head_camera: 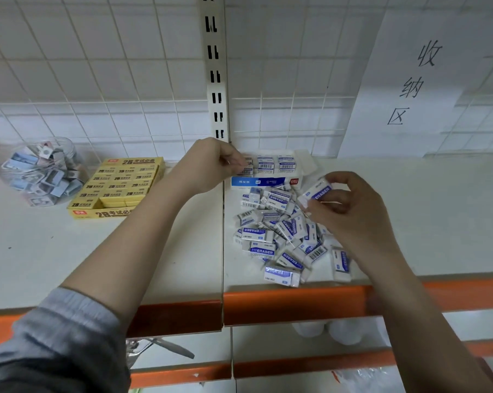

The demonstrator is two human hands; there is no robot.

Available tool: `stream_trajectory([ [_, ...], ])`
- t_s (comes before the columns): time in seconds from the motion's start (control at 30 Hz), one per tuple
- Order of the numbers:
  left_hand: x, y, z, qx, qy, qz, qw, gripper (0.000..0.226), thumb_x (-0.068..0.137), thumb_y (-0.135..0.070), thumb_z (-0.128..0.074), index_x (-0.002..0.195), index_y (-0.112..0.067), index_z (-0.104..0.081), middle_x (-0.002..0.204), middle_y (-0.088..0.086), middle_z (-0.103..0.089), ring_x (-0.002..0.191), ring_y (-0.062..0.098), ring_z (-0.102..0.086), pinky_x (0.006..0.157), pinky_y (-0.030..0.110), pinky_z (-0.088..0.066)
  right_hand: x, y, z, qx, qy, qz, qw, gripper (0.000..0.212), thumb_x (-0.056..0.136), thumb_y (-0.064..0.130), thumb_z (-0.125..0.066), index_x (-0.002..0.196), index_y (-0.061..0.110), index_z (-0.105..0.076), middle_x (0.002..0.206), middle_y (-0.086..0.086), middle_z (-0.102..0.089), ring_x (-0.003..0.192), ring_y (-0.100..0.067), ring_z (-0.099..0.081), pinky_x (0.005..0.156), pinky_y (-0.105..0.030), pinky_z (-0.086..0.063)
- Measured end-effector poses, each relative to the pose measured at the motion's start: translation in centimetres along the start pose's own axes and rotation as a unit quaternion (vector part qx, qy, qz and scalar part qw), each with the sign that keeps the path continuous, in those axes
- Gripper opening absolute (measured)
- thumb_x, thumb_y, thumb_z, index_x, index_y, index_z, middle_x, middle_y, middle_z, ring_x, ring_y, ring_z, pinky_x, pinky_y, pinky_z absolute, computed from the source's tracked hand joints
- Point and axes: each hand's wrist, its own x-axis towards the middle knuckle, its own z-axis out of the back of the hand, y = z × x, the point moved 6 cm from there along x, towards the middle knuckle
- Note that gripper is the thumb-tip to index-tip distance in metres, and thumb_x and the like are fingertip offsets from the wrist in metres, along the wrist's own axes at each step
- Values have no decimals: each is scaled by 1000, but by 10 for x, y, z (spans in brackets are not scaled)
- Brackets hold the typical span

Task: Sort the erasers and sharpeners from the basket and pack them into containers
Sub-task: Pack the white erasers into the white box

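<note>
Loose erasers lie heaped on the shelf while the right hand pinches one and the left hand seats another (barely visible) in the white box, packing step underway; next, align and insert.

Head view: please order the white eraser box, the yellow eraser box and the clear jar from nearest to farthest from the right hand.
From the right hand:
1. White eraser box, just to its left, at the back of the shelf.
2. Yellow eraser box, farther left, past the left hand.
3. Clear jar, at the far left.
</note>
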Motion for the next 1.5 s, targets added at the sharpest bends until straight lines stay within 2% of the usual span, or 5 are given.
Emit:
stream_trajectory([
  [0.2,-56,-3,-2,-22,-5,105,994,15,86,-29,-65,97,-22,-73,93,-11,-68,85,4,-61,73,13,-43,-6,5,0,-8,26,21,999,33,80,12,-72,101,35,-61,76,8,-73,72,-10,-71,72,-33,-58],
  [0.33,-80,0,-20,-45,30,131,990,24,79,-41,-69,97,-25,-73,95,-17,-66,78,-8,-55,67,6,-37,-11,6,3,15,26,36,999,27,78,9,-74,92,31,-66,78,15,-73,74,-3,-70,62,-14,-52],
  [0.73,-85,1,-33,-59,-2,151,987,9,86,-23,-64,86,-25,-74,65,-19,-61,64,-3,-56,53,2,-35,-18,-2,9,21,41,1,999,27,79,9,-73,94,30,-68,86,14,-74,79,-6,-71,75,-28,-58],
  [1.17,-113,-1,-9,-173,-103,157,967,22,93,-12,-53,81,-28,-61,73,-6,-67,70,10,-65,70,19,-50,35,15,8,-100,39,79,991,18,79,18,-75,93,27,-69,72,10,-66,61,4,-56,60,-4,-43],
  [1.5,-126,2,-2,-268,-136,152,942,33,85,-1,-63,86,-33,-67,76,14,-70,67,4,-66,69,9,-47,114,-2,-39,-249,153,70,954,29,81,12,-72,109,8,-68,87,-5,-69,77,-14,-66,75,-25,-54],
])
